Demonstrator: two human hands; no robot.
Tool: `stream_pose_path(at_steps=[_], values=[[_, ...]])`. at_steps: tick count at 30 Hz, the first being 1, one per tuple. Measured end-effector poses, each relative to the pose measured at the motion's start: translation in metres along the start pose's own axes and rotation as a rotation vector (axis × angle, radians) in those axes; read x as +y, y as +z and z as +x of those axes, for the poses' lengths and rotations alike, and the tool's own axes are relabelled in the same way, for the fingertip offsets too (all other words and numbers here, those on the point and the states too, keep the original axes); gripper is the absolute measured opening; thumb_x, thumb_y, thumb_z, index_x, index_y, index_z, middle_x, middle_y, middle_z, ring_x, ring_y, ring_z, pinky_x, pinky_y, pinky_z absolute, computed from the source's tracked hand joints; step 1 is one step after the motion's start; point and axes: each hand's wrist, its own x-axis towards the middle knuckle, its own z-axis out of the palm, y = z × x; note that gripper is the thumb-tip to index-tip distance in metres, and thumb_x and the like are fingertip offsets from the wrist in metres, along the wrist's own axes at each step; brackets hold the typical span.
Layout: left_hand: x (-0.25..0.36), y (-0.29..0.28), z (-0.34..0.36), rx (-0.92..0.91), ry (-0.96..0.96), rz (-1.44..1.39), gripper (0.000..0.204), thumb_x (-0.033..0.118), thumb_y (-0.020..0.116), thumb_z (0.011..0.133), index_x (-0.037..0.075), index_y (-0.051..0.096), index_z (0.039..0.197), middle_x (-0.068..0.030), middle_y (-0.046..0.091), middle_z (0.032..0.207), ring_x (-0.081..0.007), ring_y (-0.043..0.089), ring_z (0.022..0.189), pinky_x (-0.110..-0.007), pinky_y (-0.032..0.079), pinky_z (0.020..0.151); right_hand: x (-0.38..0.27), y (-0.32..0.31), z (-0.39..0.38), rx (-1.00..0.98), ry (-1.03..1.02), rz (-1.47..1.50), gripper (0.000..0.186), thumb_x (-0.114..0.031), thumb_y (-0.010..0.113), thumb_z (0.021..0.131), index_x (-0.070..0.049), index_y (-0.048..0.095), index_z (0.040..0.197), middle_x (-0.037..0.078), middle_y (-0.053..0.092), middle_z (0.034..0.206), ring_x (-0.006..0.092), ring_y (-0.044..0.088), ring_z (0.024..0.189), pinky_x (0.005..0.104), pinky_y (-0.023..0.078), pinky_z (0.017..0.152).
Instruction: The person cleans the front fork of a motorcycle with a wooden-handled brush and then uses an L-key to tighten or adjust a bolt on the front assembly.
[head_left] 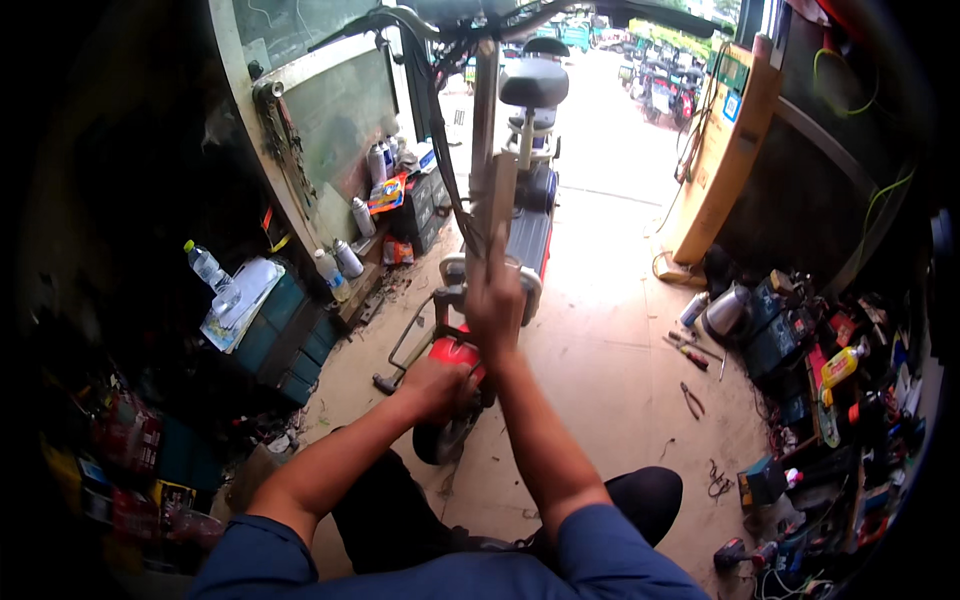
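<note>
Right hand (pixel 494 305) clenched round the upright grey metal steering column (pixel 487 150) of a small red electric scooter (pixel 530 235) standing on the tan floor (pixel 610 330). Left hand (pixel 437 388) gripping the scooter's red front housing (pixel 458 352) just above the black front wheel (pixel 445 438).

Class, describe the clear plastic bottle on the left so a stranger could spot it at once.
Start at the small red scooter in the middle of the workshop floor, then look left to the stacked dark green cases. The clear plastic bottle stands upright at their far left end, beside a white bag. Unlike the grey spray cans nearby, it is see-through with a green cap.
</note>
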Motion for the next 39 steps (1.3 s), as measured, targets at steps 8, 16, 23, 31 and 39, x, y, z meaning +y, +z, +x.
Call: stream_pose_path(at_steps=[8,16,23,31,39], values=[[-0.013,0.012,0.004,0.243,0.149,-0.004,0.031,0.040,0.061,0.102,0.011,0.072,0.096,-0.0163,0.074,0.075,-0.0421,0.073,0.067,-0.054,0.057,0.062,-0.023,0.013,-0.033,0.052,0.104,0.084,0.060,-0.010,0.056,0.104,0.005,0.044,0.161,0.027,0.061,0.089,0.0455,0.063,0.075,0.0515,0.054,0.072],[-0.017,0.017,0.001,0.281,0.161,0.007,0.030,0.037,0.063,0.100,0.011,0.071,0.089,-0.0173,0.072,0.069,-0.0405,0.073,0.062,-0.053,0.056,0.056,-0.035,0.000,-0.042,0.035,0.158,0.224,0.058,-0.017,0.053,0.106,0.005,0.047,0.159,0.034,0.069,0.096,0.0463,0.070,0.081,0.0485,0.055,0.075],[-0.007,0.007,0.002,0.062,0.035,0.058,0.025,0.037,0.063,0.099,0.015,0.073,0.091,-0.0159,0.073,0.072,-0.0395,0.074,0.066,-0.052,0.055,0.057,-0.043,-0.023,0.017,-0.088,0.416,0.388,0.059,-0.012,0.053,0.104,0.011,0.044,0.158,0.037,0.072,0.107,0.0431,0.077,0.092,0.0470,0.058,0.082],[0.005,-0.001,0.012,0.046,0.046,0.003,0.032,0.039,0.062,0.099,0.010,0.071,0.090,-0.0180,0.072,0.070,-0.0421,0.073,0.065,-0.054,0.056,0.060,-0.026,-0.016,0.059,-0.099,0.470,0.279,0.060,-0.017,0.049,0.105,0.009,0.043,0.160,0.038,0.068,0.109,0.0472,0.071,0.093,0.0512,0.054,0.076],[0.018,-0.006,0.024,0.076,0.095,-0.029,0.037,0.039,0.061,0.102,0.008,0.070,0.084,-0.0186,0.072,0.070,-0.0423,0.073,0.066,-0.055,0.057,0.062,0.061,0.004,0.074,0.155,0.218,0.284,0.055,-0.020,0.052,0.105,0.006,0.052,0.154,0.033,0.072,0.104,0.0430,0.074,0.097,0.0494,0.055,0.083]])
